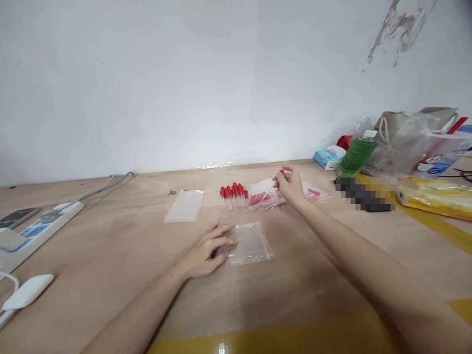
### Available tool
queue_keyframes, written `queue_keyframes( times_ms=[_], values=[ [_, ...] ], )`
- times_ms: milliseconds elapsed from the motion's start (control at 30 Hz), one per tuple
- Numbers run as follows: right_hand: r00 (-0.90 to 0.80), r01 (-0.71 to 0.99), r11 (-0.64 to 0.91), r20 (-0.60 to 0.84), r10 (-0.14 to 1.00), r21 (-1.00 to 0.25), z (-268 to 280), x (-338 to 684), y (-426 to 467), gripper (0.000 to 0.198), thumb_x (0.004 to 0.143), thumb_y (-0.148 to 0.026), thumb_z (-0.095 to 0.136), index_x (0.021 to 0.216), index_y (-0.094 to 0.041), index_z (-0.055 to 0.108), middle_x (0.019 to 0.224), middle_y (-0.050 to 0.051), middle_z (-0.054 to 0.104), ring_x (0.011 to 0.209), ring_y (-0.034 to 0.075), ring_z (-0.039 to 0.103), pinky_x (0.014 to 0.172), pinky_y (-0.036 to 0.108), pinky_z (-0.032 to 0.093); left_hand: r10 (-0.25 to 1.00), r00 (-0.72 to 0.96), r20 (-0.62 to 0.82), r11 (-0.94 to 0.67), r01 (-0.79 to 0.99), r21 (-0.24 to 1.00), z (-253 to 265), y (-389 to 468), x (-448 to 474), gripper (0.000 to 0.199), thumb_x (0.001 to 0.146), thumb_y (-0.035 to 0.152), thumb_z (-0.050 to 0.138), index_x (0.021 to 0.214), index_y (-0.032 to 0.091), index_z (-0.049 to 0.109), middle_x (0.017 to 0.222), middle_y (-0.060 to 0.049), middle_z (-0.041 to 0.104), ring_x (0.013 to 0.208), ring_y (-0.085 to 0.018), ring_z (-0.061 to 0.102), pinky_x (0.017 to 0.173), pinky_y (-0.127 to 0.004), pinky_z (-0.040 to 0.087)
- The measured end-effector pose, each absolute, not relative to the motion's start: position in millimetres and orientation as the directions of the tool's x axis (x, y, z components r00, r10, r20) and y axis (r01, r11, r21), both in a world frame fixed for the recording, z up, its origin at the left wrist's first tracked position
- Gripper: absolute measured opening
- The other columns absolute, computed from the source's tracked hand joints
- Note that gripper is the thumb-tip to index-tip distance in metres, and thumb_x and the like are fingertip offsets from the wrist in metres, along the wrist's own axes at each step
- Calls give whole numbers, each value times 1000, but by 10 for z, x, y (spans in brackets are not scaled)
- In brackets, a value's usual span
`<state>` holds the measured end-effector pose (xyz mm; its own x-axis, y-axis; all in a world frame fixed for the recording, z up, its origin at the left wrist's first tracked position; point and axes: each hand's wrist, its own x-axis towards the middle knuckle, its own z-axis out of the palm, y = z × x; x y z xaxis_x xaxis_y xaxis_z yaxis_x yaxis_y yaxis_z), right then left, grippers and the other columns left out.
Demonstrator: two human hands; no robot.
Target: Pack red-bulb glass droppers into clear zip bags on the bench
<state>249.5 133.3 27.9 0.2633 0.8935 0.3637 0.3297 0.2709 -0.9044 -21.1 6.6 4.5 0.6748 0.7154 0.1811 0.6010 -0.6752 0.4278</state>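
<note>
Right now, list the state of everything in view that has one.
Left hand: spread, touching the zip bag
Zip bag: lying flat, nothing visible inside
Right hand: pinching a dropper
Loose red-bulbed droppers: lying grouped
Bag stack: lying flat
Bagged droppers: heaped
Green bottle: capped
Tissue pack: apparently opened
Power strip: plug inserted
Smartphone: lying flat

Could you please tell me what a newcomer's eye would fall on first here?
Probably the cluster of red-topped droppers, vivid against the pale tabletop, near the middle of the view. Just right of it, the right hand holds a single dropper, while nearer the camera the left hand touches a clear bag. The green bottle at the right might also catch the eye.
</note>
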Motion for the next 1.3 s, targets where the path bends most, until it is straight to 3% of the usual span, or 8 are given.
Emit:
queue_keyframes(
  times_ms=[100, 333, 567, 967, 1300],
  values=[
    [296, 37, 309, 306, 905, -950, 165, 2697, 937, 32, 73, -39, 53, 97, -21, 42, 62, -6, 55, 48, 9, 52, 46, 21, 41, 735, 649, 197, -659, 614, 435, 67, 65, -203, 35, 86, 26, 44, 120, 25, 52, 142, -4, 31, 132, -23, 26, 109, -47, 20],
    [282, -240, 149, 78, 956, -959, -249, 2740, 546, 44, 60, -46, 66, 89, -21, 46, 62, -6, 56, 48, 9, 53, 46, 22, 43, 727, 666, 168, -669, 632, 391, 20, 82, -171, 46, 85, 40, 49, 129, 28, 43, 135, -4, 43, 127, -22, 36, 109, -48, 17],
    [230, -241, 135, 78, 970, -961, -299, 2618, 480, 42, 61, -46, 66, 88, -21, 45, 62, -7, 55, 50, 9, 55, 47, 22, 45, 721, 671, 171, -676, 627, 388, 24, 94, -178, 48, 84, 41, 49, 130, 27, 42, 135, -5, 43, 126, -22, 36, 109, -47, 18],
    [293, -288, 163, 75, 953, -944, -322, 2678, 534, 39, 62, -41, 67, 87, -23, 44, 66, -7, 55, 54, 10, 58, 52, 26, 51, 726, 666, 174, -673, 632, 384, 7, 99, -182, 49, 84, 42, 49, 130, 27, 41, 135, -4, 43, 127, -22, 35, 109, -47, 18],
    [263, -272, 176, 103, 959, -946, -299, 2660, 506, 44, 60, -45, 67, 88, -21, 44, 64, -8, 55, 53, 9, 58, 50, 23, 49, 723, 672, 161, -674, 634, 379, 14, 100, -182, 51, 85, 42, 48, 132, 26, 39, 136, -4, 42, 128, -21, 34, 110, -44, 17]
  ],
)
